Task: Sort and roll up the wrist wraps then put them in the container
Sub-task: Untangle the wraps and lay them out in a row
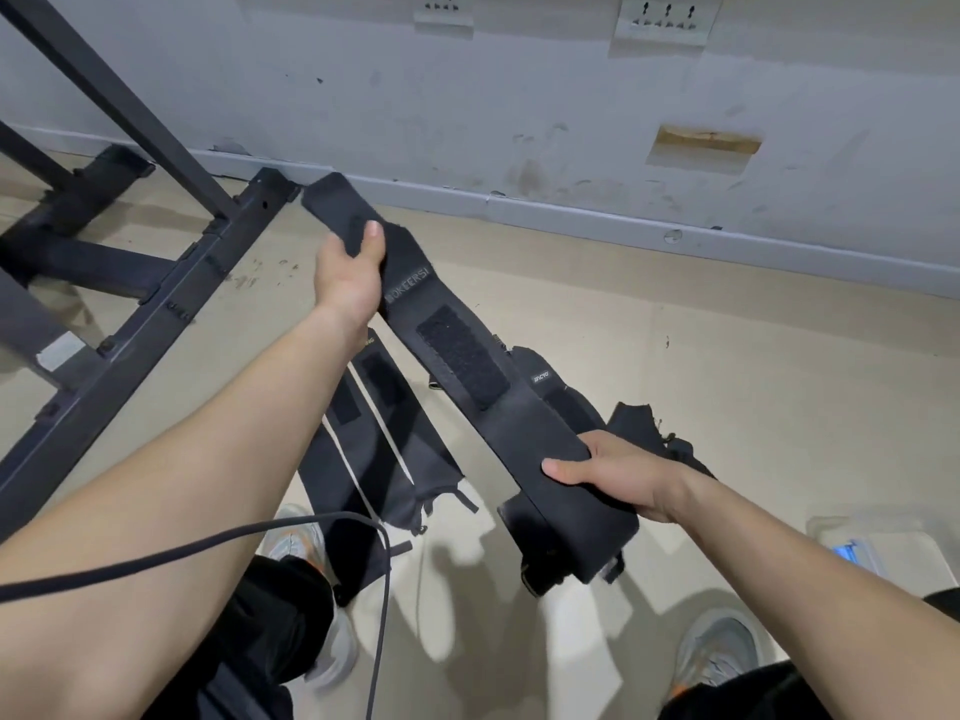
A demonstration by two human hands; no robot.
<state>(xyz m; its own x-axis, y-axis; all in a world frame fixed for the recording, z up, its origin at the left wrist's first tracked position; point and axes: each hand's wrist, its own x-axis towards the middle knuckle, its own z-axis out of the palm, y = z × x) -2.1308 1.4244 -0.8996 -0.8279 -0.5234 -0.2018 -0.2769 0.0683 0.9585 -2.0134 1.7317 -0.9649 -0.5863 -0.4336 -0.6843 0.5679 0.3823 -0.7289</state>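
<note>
A long black wrist wrap (457, 350) with a hook patch and white lettering is stretched out in the air between both hands. My left hand (350, 272) grips its far end, thumb on top. My right hand (618, 472) grips its near end, thumb across the fabric. Below, several more black wraps (363, 449) lie flat on the beige floor, two with white edge stripes. Another bunched wrap (566, 402) lies behind the held one. A clear plastic container (857, 543) sits on the floor at the right edge, partly hidden by my right forearm.
A black metal rack frame (156, 283) stands on the floor at left. A grey wall with a skirting board runs across the back. A thin black cable (384, 589) hangs over my left forearm. My shoes (722, 652) stand at the bottom.
</note>
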